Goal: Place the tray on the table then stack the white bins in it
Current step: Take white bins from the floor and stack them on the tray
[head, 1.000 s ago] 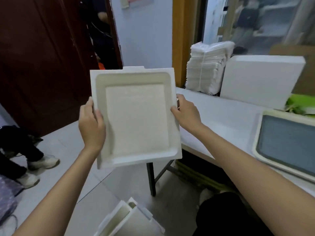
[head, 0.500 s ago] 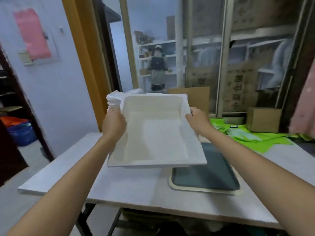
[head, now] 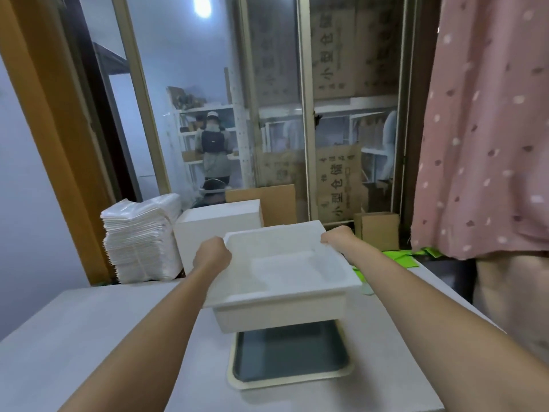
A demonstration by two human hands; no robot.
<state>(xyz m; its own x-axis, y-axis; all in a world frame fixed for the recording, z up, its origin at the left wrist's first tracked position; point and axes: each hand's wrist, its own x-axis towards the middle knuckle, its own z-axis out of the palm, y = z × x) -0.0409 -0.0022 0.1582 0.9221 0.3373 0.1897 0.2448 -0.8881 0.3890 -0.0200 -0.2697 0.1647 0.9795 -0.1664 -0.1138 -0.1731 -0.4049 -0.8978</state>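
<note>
I hold a white square bin (head: pixel 285 281) level, open side up, just above the far half of the tray. My left hand (head: pixel 211 254) grips its left rim and my right hand (head: pixel 338 238) grips its far right corner. The tray (head: pixel 341 374), cream-rimmed with a grey-blue floor, lies flat on the white table (head: pixel 89 337) below the bin; its far part is hidden by the bin.
A wrapped stack of white sheets (head: pixel 142 242) and a white foam box (head: pixel 214 230) stand at the table's back left. Green sheets (head: pixel 401 258) and a cardboard box (head: pixel 377 230) lie at the back right. A pink curtain (head: pixel 487 129) hangs at right.
The bin has travelled from beside the table, where it faced me upright, to a level position over the tray, and it sits lower over the tray than half a second ago.
</note>
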